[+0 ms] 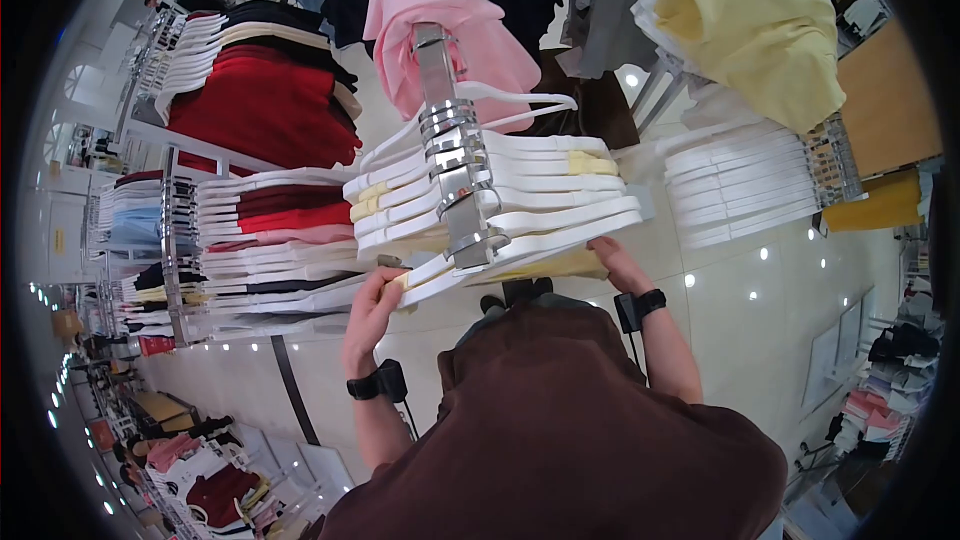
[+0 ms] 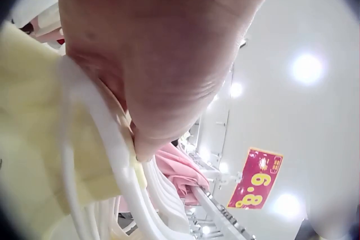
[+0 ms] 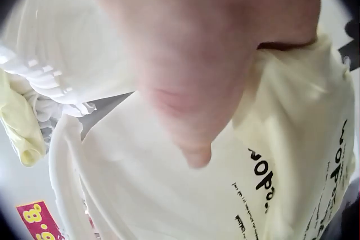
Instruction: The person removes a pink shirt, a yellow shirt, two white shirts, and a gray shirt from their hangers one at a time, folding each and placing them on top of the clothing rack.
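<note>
A pale yellow garment (image 1: pixel 560 265) with black lettering, seen up close in the right wrist view (image 3: pixel 281 155), hangs at the front end of a metal rail (image 1: pixel 465 225). My left hand (image 1: pixel 372 312) pinches its shoulder at the left end of a white hanger (image 1: pixel 430 287); the thumb lies against the yellow cloth (image 2: pixel 34 116) in the left wrist view. My right hand (image 1: pixel 622 268) is at the garment's other side, near the hanger's right end, holding the yellow fabric, its fingertips partly hidden. More white hangers (image 1: pixel 540 195) with light garments stand close behind.
A pink garment (image 1: pixel 440 30) lies over the rail's far end. Racks of red clothes (image 1: pixel 260 100) are at left. White hangers (image 1: pixel 740 180) with a pale yellow garment (image 1: pixel 760 30) over them are at right. A red price sign (image 2: pixel 256 178) hangs overhead.
</note>
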A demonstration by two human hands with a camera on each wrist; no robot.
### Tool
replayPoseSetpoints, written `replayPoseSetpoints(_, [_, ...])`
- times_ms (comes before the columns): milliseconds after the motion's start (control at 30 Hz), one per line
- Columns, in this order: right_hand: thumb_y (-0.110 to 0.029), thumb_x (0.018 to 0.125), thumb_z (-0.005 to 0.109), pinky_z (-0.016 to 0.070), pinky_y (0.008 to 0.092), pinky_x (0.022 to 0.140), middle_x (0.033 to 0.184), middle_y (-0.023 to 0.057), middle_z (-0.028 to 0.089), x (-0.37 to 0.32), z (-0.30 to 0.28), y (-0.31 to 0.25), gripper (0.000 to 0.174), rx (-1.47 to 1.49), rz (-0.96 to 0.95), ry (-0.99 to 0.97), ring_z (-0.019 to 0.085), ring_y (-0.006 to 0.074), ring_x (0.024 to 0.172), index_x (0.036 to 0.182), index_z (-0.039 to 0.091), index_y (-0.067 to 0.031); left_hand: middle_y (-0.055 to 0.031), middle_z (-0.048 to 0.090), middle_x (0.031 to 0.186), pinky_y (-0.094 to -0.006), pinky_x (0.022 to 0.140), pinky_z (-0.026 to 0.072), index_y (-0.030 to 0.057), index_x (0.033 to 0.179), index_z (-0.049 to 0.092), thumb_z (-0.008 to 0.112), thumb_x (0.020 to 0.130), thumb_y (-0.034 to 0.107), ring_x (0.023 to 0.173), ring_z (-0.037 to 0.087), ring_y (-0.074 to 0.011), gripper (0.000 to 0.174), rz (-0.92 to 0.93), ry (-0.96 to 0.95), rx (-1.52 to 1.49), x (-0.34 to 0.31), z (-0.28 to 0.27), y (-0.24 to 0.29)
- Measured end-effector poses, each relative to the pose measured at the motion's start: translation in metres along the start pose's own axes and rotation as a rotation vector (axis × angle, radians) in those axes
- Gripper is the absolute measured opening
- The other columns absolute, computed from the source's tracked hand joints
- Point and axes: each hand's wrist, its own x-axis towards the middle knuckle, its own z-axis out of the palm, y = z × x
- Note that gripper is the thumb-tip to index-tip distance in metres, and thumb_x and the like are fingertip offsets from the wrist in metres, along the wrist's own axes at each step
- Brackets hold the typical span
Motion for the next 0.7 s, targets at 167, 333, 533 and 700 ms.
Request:
replayPoseSetpoints(167, [-0.038,0.1,0.073,0.0488,0.0248,0.082,0.107,0.0017,0.067,-0.033,0.02,-0.044,0.04,0.016,0.265,-0.462,0.06,0.0094,0.095,0.121,0.068,-0.0041,0.0031,0.061,0.096,-0.0229,0.083,0.0436,0.0048,0.106,0.064,0.055,0.113,0.023,0.09,0.051,-0.0059,0.022,-0.024,0.124,-0.155,0.007,0.001,-0.017])
replayPoseSetpoints(333, [-0.041,0.093,0.081,0.0479,0.0292,0.1,0.121,0.0109,0.072,-0.035,0.017,-0.047,0.056,-0.471,0.175,-0.605,0.064,0.0174,0.112,0.133,0.069,-0.0031,0.005,0.057,0.095,-0.0212,0.082,0.0424,0.006,0.103,0.061,0.051,0.115,0.023,0.089,0.048,-0.004,0.023,0.019,0.282,-0.096,0.014,0.006,-0.018])
replayPoseSetpoints(533, [-0.037,0.093,0.081,0.0477,0.0309,0.103,0.121,0.0107,0.072,-0.047,0.028,-0.075,0.053,-0.46,0.157,-0.611,0.064,0.0187,0.114,0.131,0.07,-0.0032,0.0028,0.06,0.099,-0.0238,0.084,0.045,0.0031,0.109,0.063,0.048,0.116,0.026,0.092,0.052,-0.006,0.028,-0.077,0.323,-0.171,0.012,-0.002,-0.065])
replayPoseSetpoints(700, [-0.025,0.095,0.079,0.0498,0.0291,0.098,0.118,0.006,0.071,-0.052,0.039,-0.09,0.043,-0.123,0.119,-0.586,0.063,0.0145,0.109,0.13,0.068,-0.0031,-0.0025,0.066,0.106,-0.0275,0.087,0.049,0.0022,0.121,0.064,0.049,0.115,0.031,0.097,0.058,-0.0084,0.033,-0.233,0.344,0.066,-0.004,0.001,-0.143])
